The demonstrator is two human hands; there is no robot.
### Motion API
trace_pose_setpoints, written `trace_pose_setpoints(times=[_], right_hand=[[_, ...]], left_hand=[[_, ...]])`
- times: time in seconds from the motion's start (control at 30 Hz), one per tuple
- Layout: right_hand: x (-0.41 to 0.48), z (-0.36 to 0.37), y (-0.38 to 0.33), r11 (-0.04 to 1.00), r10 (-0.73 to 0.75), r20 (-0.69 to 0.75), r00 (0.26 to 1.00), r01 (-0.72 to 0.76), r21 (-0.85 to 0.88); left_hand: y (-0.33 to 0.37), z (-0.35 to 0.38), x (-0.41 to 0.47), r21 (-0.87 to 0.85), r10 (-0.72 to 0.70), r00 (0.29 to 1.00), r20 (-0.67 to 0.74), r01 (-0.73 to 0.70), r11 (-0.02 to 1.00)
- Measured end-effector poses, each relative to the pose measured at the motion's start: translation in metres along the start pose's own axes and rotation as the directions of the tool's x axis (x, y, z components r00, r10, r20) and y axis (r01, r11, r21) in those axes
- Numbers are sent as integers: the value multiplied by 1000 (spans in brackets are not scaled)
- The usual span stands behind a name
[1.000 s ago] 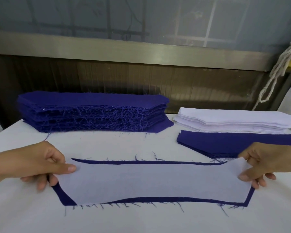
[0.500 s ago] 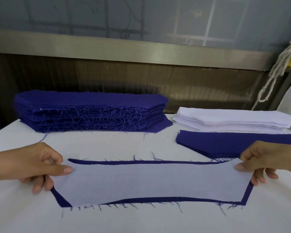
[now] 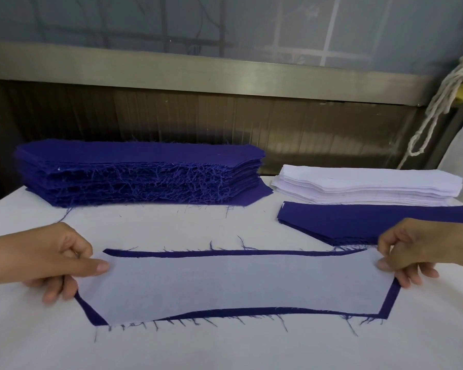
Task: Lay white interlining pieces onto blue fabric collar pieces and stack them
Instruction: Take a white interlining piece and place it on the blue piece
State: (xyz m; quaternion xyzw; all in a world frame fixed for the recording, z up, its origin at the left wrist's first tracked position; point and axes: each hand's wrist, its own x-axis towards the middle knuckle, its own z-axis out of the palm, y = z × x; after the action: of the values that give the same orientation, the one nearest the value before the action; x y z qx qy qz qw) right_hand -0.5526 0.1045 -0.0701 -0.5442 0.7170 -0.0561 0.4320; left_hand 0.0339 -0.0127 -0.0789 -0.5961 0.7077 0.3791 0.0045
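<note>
A white interlining piece lies on a blue collar piece in the middle of the table; blue shows as a thin border along its far, right and near edges. My left hand pinches the left end of the pair, thumb on top. My right hand pinches the right end the same way. A tall stack of blue collar pieces sits at the back left. At the back right lies a stack of white interlining, and in front of it a low blue pile.
The white-covered table ends at a dark wall with a metal rail behind the stacks. A white rope hangs at the far right. Loose blue threads fringe the fabric edges.
The interlining has slid slightly toward the left and away from me, uncovering more blue at the right end. Both hands kept their pinch on the ends.
</note>
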Motion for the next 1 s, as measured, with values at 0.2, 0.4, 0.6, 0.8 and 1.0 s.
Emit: trace_pose_setpoints(times=[0.2,0.4,0.6,0.8,1.0], right_hand=[[-6,1,-6,999,2,-22,1000,-4,-52],[-14,1,-11,996,11,-65,998,-17,-92],[-18,-1,-14,993,12,-42,999,-17,-119],[-14,-16,-4,1000,21,-179,984,-25,-18],[-13,-56,2,974,70,-483,873,45,223]], left_hand=[[-9,-3,0,52,-54,992,-111,60,997],[-16,-12,1,83,-127,977,-169,143,986],[-7,-14,-7,38,-126,975,-182,135,990],[26,-11,-28,33,71,952,-296,-64,997],[83,-3,-21,79,423,732,-534,-455,887]])
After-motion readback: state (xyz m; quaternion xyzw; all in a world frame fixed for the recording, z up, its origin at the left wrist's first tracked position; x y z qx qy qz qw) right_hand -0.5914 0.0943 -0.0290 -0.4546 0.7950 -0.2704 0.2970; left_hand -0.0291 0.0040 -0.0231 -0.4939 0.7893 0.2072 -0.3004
